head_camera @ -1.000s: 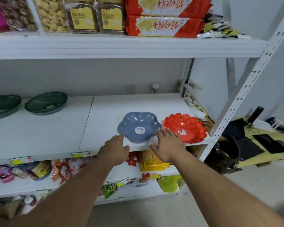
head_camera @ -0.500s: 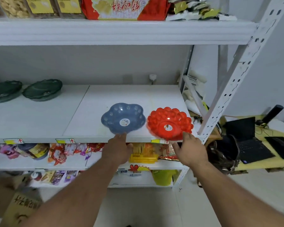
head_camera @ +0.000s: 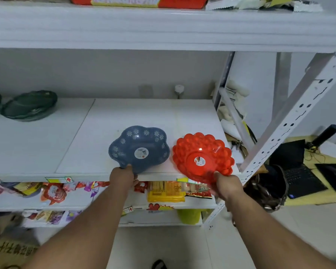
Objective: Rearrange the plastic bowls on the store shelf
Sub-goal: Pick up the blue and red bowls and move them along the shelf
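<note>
A blue flower-shaped plastic bowl (head_camera: 139, 147) with white daisy prints sits near the front edge of the white middle shelf (head_camera: 47, 144). My left hand (head_camera: 123, 178) pinches its near rim. To its right a red scalloped plastic bowl (head_camera: 201, 156) tilts toward me, its near edge hanging past the shelf front. My right hand (head_camera: 226, 186) grips that near rim. Two dark green bowls (head_camera: 30, 105) rest at the back left of the same shelf, one cut off by the frame edge.
The upper shelf (head_camera: 163, 28) hangs close overhead. A white perforated upright (head_camera: 291, 117) slants just right of the red bowl. Snack packets (head_camera: 167, 191) fill the lower shelves. A laptop (head_camera: 297, 171) and a dark bag (head_camera: 266, 189) lie at right.
My right hand moved from the blue bowl's right side to the red bowl's near rim, took hold and tipped it up. My left hand closed on the blue bowl's rim.
</note>
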`<act>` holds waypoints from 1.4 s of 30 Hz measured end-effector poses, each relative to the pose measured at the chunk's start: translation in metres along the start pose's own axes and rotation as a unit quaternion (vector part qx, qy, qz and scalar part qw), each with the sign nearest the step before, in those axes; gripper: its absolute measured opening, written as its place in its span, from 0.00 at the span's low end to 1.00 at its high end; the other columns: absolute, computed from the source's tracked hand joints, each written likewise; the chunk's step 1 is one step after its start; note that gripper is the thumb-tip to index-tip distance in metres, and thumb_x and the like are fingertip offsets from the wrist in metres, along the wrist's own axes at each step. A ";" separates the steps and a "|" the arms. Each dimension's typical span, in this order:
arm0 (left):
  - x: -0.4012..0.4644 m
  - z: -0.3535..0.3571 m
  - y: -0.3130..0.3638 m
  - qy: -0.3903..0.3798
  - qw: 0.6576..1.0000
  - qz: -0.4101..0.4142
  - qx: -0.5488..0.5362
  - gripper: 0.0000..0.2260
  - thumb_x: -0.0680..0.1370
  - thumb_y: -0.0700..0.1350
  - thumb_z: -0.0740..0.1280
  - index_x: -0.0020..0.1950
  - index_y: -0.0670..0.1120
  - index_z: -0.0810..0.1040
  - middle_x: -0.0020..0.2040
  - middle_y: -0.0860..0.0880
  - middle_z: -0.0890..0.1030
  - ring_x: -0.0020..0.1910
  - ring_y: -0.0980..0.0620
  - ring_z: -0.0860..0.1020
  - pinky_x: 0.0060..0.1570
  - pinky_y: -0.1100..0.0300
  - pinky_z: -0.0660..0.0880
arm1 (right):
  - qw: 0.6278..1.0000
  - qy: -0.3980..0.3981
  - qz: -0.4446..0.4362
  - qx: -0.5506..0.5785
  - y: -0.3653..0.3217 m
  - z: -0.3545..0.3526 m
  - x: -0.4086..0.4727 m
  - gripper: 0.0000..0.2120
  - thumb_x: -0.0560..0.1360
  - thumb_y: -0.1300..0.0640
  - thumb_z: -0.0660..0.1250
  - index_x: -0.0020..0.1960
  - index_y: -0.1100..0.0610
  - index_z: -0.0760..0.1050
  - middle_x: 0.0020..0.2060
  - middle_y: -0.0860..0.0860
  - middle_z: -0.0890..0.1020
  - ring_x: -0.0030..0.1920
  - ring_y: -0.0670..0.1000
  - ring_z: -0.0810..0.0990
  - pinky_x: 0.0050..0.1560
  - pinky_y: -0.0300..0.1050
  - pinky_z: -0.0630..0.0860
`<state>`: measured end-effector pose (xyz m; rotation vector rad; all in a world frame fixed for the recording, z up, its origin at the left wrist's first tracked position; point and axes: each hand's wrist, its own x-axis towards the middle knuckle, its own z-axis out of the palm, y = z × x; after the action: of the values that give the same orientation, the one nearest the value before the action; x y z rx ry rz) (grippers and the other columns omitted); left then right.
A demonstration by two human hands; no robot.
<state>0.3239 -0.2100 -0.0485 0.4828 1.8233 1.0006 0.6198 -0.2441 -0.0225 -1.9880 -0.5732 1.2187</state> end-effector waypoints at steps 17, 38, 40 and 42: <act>-0.038 -0.119 -0.003 0.062 0.992 0.002 -0.114 0.05 0.77 0.32 0.62 0.44 0.38 0.76 0.37 0.42 0.84 0.46 0.41 0.84 0.50 0.50 0.83 | 0.996 -0.062 -0.033 0.057 -0.010 0.028 -0.054 0.05 0.74 0.65 0.65 0.42 0.66 0.79 0.31 0.62 0.85 0.35 0.60 0.84 0.55 0.60 0.83; -0.047 -0.428 -0.040 0.204 0.952 0.005 -0.227 0.10 0.79 0.33 0.59 0.58 0.33 0.75 0.50 0.32 0.83 0.29 0.43 0.81 0.27 0.57 0.81 | 0.969 -0.225 -0.095 0.021 -0.001 0.272 -0.251 0.09 0.76 0.62 0.64 0.49 0.68 0.79 0.39 0.64 0.86 0.39 0.59 0.84 0.45 0.47 0.83; -0.035 -0.453 -0.042 0.213 0.950 0.002 -0.229 0.11 0.79 0.33 0.60 0.59 0.33 0.75 0.47 0.32 0.84 0.29 0.42 0.82 0.38 0.51 0.83 | 0.968 -0.233 -0.096 0.020 -0.001 0.295 -0.265 0.09 0.76 0.62 0.64 0.49 0.68 0.79 0.40 0.65 0.86 0.41 0.59 0.85 0.45 0.48 0.83; -0.020 -0.474 -0.042 0.219 0.948 -0.008 -0.231 0.10 0.79 0.35 0.61 0.58 0.34 0.76 0.44 0.33 0.85 0.31 0.41 0.84 0.41 0.49 0.83 | 0.966 -0.239 -0.097 0.016 -0.004 0.318 -0.274 0.09 0.76 0.62 0.64 0.49 0.69 0.78 0.39 0.65 0.86 0.40 0.60 0.84 0.47 0.49 0.84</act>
<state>-0.0823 -0.4485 0.0226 -0.0506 1.8755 1.5643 0.2118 -0.3192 0.0440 -1.5639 -0.9539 1.5762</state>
